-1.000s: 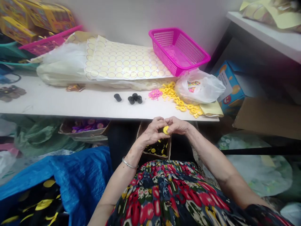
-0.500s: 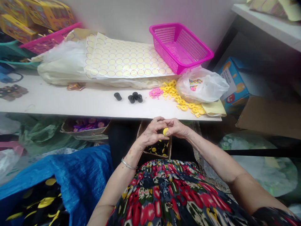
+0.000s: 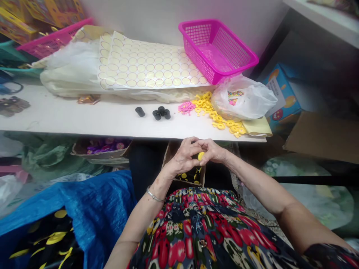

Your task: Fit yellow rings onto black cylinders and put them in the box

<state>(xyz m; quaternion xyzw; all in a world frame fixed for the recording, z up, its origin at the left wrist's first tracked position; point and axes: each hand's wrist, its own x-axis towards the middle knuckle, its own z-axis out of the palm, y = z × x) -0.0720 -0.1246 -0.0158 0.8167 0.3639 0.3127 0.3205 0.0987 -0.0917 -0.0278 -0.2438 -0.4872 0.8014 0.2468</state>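
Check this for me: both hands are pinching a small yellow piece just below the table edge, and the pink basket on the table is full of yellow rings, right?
Not quite. The head view shows the pink basket with no yellow rings in it; the yellow rings lie loose on the table. Left hand and right hand do pinch the yellow piece below the table edge.

**Around the worktop**

A white worktop (image 3: 84, 119) carries a pink basket (image 3: 217, 48), sheets of round stickers (image 3: 148, 69), four black caps (image 3: 157, 113), a small heap of pink beads (image 3: 186, 107), scattered yellow rings (image 3: 218, 118) and a white plastic bag (image 3: 246, 99). Below lie a blue tarp (image 3: 92, 209) and a cardboard box (image 3: 189, 175).
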